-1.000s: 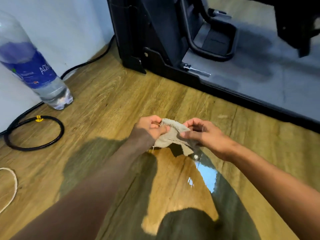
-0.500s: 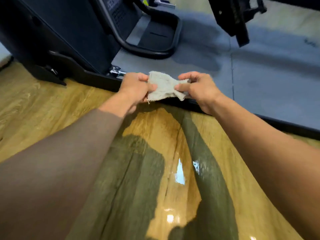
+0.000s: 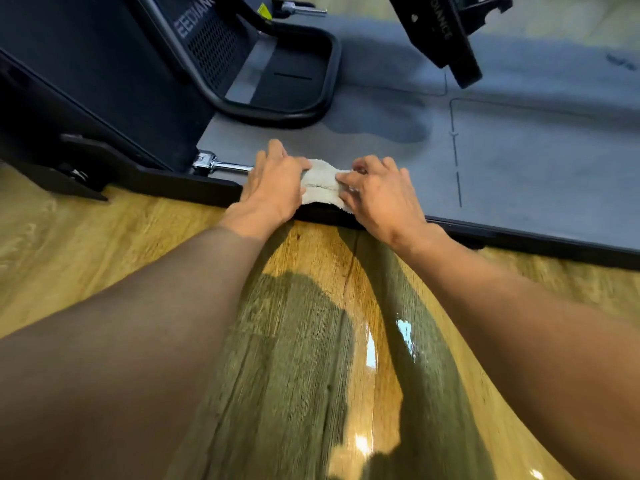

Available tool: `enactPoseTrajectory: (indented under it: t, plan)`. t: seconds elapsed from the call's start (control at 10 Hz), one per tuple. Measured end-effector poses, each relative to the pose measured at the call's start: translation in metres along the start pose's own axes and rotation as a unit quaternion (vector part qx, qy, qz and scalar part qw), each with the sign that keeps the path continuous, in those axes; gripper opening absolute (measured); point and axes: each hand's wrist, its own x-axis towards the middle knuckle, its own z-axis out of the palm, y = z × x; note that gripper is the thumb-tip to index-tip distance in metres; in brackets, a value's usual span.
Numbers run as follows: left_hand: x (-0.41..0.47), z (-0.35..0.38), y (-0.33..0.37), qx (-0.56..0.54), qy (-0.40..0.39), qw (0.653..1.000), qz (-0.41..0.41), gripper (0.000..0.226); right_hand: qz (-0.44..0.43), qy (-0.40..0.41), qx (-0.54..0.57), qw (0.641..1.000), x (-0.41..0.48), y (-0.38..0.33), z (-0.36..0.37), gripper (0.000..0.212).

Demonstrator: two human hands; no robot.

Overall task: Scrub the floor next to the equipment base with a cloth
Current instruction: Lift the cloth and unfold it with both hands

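Observation:
A small pale grey cloth [image 3: 321, 184] is stretched between both my hands, over the black front rail of the equipment base [image 3: 180, 183] where it meets the grey mat [image 3: 519, 174]. My left hand [image 3: 273, 183] holds the cloth's left end, its fingers curled over it. My right hand [image 3: 377, 190] pinches the right end. The glossy wooden floor [image 3: 311, 258] lies just in front of the rail, under my forearms.
The black machine body [image 3: 104, 81] rises at the left, with a looped black tube foot [image 3: 294, 112] behind it. A chrome bolt [image 3: 214, 163] sticks out beside my left hand. Another black part [image 3: 440, 32] hangs at the top right.
Both hands have carried the cloth forward from over the wooden floor to the edge of the equipment base. The cloth is now folded flatter between them. The bottle and cable have left the view.

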Motion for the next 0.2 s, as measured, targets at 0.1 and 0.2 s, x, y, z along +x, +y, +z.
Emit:
enactPoseTrajectory:
  t: [0.1, 0.2]
  plan:
    - [-0.005, -0.009, 0.005, 0.114, -0.028, 0.993, -0.001, 0.041, 0.023, -0.049, -0.047, 0.997, -0.002, -0.006, -0.011, 0.028]
    - [-0.016, -0.018, 0.014, 0.045, -0.018, 0.998, -0.030, 0.046, 0.062, -0.030, 0.017, 0.997, -0.007, -0.021, -0.026, 0.033]
